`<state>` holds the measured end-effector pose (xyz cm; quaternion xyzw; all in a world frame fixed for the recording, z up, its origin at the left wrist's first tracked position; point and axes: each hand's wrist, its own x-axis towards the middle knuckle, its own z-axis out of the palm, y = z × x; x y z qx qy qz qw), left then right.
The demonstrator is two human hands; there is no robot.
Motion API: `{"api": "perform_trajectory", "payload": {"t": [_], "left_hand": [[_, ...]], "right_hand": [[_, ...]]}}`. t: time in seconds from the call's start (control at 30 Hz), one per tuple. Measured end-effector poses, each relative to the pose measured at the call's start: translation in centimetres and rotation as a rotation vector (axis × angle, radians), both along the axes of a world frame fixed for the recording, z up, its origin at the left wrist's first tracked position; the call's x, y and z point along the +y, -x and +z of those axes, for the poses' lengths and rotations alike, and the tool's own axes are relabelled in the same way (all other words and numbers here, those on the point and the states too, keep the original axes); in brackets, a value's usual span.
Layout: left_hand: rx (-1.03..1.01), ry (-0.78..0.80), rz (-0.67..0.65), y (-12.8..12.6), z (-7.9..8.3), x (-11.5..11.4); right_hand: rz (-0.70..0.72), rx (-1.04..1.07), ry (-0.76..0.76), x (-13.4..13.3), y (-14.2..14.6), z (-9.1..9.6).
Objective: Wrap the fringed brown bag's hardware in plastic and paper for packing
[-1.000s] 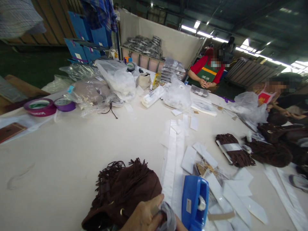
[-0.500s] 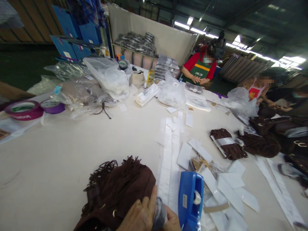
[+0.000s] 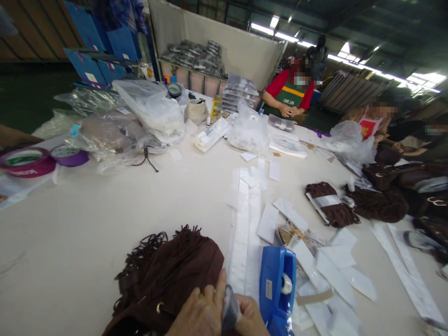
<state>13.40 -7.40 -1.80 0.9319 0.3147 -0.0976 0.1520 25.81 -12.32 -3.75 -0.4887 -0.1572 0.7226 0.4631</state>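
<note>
Left hand (image 3: 199, 310) seems to rest against the work with its index finger stretched out; its palm side is hidden, so I cannot tell whether it grips, while the right hand (image 3: 250, 315) has thumb and finger pinched on a grey wrapping (image 3: 230, 309). Through the head camera I see the pale counter (image 3: 140, 200) spread wide, a firm base to press on. Brown and fringed, the bag (image 3: 185, 270) lies on its near part, just beside the left hand; I judge it soft and apt to slump, so I would let the counter carry its weight. White strips (image 3: 241, 224) run beyond the hands, and the blue tape dispenser (image 3: 268, 280) sits just right of the right hand, so I would turn that wrist gently to avoid a knock. Smallest, the grey wrapping is between the two hands: I would use light, even tension, left fingers bracing, to spare it creases.
</note>
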Motion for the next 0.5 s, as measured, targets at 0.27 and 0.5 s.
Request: {"api": "perform_trajectory", "payload": {"t": [0.27,0.5], "left_hand": [[-0.261,0.52,0.167,2.0,-1.2,1.0],[-0.368,0.647,0.218,2.3,-1.0,1.5]], "right_hand": [[0.029,0.113,-0.012,1.2,0.4,1.1],[0.112,0.051,0.085,1.5,0.6,1.1]]}}
